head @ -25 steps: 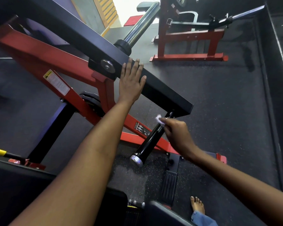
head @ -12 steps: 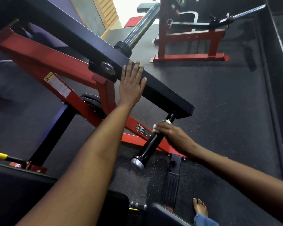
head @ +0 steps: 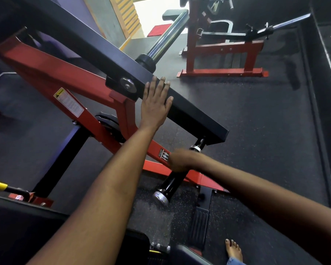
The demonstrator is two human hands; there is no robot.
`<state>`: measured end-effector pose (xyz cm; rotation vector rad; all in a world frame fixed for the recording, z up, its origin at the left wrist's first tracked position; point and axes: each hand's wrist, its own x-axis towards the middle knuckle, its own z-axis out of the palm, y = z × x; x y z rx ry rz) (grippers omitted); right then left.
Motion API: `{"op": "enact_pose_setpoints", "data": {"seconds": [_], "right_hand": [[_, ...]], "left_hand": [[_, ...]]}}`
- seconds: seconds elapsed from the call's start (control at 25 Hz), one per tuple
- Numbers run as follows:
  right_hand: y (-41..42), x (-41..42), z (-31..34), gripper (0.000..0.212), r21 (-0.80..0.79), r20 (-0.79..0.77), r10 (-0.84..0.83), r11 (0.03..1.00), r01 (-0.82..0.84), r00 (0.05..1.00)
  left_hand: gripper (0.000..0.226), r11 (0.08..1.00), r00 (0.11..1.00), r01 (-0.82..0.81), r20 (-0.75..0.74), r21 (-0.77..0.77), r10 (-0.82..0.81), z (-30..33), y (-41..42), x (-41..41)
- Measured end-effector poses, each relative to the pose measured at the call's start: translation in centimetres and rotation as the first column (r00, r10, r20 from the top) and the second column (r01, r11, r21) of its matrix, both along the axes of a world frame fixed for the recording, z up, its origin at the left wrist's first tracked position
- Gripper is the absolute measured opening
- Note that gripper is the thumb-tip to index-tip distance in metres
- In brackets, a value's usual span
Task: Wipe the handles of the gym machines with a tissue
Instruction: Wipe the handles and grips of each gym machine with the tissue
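A black handle with a chrome end cap hangs down and to the left from the end of the machine's black lever arm. My right hand is wrapped over the middle of that handle and is blurred. The tissue is hidden under it. My left hand lies flat with straight fingers on the side of the lever arm, just right of a round steel pivot bolt.
The machine's red frame runs diagonally under the lever arm. A chrome weight sleeve juts up behind it. Another red machine stands at the back. A black footplate and my bare foot are on the rubber floor.
My right hand has slid down the handle from its top near the lever arm toward its middle, and the white tissue has gone out of sight under it. My left hand has stayed put.
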<state>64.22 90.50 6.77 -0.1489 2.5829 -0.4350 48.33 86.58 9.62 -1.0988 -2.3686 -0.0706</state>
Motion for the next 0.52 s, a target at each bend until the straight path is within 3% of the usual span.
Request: {"op": "enact_pose_setpoints", "data": {"seconds": [0.08, 0.16, 0.24, 0.28, 0.36, 0.44, 0.52], "right_hand": [[-3.9, 0.1, 0.4, 0.018, -0.011, 0.102, 0.212, 0.977, -0.212, 0.972], [-5.5, 0.6, 0.4, 0.019, -0.028, 0.048, 0.297, 0.955, -0.296, 0.954], [-4.6, 2.3, 0.4, 0.019, -0.241, -0.071, 0.17, 0.953, -0.183, 0.983], [-3.9, 3.8, -0.1, 0.018, -0.34, -0.205, 0.118, 0.922, -0.184, 0.972], [-2.6, 7.3, -1.9, 0.028, -0.449, -0.494, 0.031, 0.847, -0.286, 0.869], [-1.5, 10.6, -4.4, 0.045, -0.423, -0.628, 0.022, 0.829, -0.365, 0.778], [-0.6, 13.3, -6.6, 0.047, -0.402, -0.667, -0.004, 0.844, -0.356, 0.745]], "left_hand": [[0.053, 1.0, 1.0, 0.01, -0.007, 0.017, -0.01, 0.0, 0.0, -0.2], [0.052, 0.999, 1.0, 0.024, -0.019, 0.034, -0.023, 0.1, 0.1, -0.3], [0.05, 0.998, 0.999, 0.04, -0.033, 0.044, -0.038, 0.2, 0.4, -0.3], [0.05, 0.998, 0.998, 0.046, -0.037, 0.044, -0.044, 0.1, 0.4, -0.2], [0.049, 0.998, 0.997, 0.054, -0.05, 0.045, -0.051, 0.0, 0.3, -0.3], [0.05, 0.998, 0.998, 0.05, -0.051, 0.046, -0.047, -0.1, 0.1, -0.5], [0.05, 0.998, 0.998, 0.041, -0.049, 0.042, -0.038, 0.1, 0.0, -0.6]]}}
